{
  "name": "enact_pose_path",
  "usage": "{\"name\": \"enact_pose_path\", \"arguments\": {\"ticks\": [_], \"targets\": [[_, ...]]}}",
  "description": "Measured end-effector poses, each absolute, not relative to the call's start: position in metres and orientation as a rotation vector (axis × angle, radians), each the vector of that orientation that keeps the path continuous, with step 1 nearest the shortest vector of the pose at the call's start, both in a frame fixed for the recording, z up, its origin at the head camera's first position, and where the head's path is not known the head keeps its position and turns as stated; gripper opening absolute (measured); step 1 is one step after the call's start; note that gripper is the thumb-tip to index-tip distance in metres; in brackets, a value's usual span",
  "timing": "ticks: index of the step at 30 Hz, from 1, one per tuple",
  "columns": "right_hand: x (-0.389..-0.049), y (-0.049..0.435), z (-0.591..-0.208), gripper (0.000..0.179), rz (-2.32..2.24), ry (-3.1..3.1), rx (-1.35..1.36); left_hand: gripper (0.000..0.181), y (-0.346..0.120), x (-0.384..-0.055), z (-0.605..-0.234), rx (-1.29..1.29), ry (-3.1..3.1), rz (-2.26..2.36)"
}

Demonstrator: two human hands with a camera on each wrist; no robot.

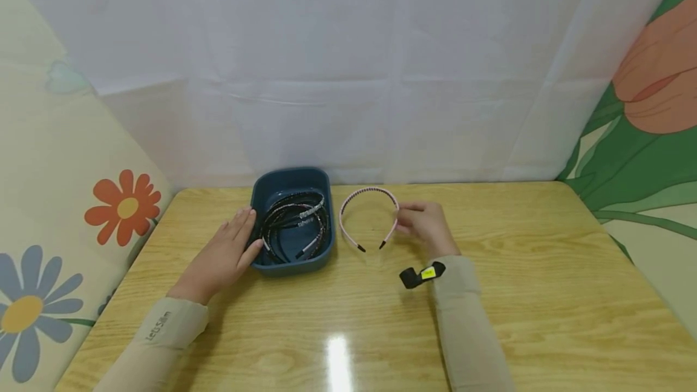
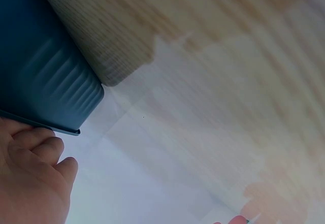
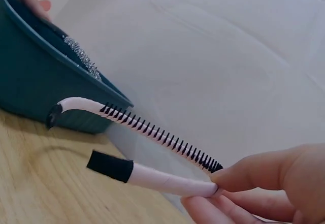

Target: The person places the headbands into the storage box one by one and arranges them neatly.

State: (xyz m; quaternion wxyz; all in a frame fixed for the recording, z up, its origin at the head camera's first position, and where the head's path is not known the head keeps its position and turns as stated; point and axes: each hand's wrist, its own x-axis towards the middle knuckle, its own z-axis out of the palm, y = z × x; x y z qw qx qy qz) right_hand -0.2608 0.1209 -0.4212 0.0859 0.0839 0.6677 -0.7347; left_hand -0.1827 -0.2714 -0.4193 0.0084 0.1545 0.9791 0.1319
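My right hand [image 1: 429,227] pinches a pale pink headband [image 3: 170,182] by one side, between thumb and fingers. Small black comb teeth line its inner edge, and black caps cover both ends. In the head view its ends point toward me, over the table right of a dark blue plastic bin [image 1: 296,268]. Several dark headbands [image 1: 280,213] lie heaped in the bin, one with a glittery silver section [image 1: 313,209]. My left hand [image 1: 220,259] rests against the bin's left rim with its fingers extended.
The wooden table [image 1: 517,295] meets a white cloth backdrop [image 1: 305,77] at its far edge. Flower-patterned panels stand on the left and right. A black strap with a yellow tag [image 1: 429,273] sits at my right wrist.
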Motion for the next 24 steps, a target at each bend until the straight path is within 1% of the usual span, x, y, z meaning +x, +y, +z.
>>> {"name": "enact_pose_path", "arguments": {"ticks": [9,13,24], "targets": [[-0.256,0.120,-0.405,0.030,-2.367,1.933,0.271,0.073,-0.271,-0.182,-0.419,0.481,3.055,0.415],[-0.254,0.117,-0.397,0.030,-2.412,1.893,0.288,0.073,-0.271,-0.182,-0.418,0.484,3.056,0.416],[-0.248,0.097,-0.390,0.026,-2.556,1.758,0.098,0.074,-0.271,-0.183,-0.419,0.480,3.064,0.406]]}}
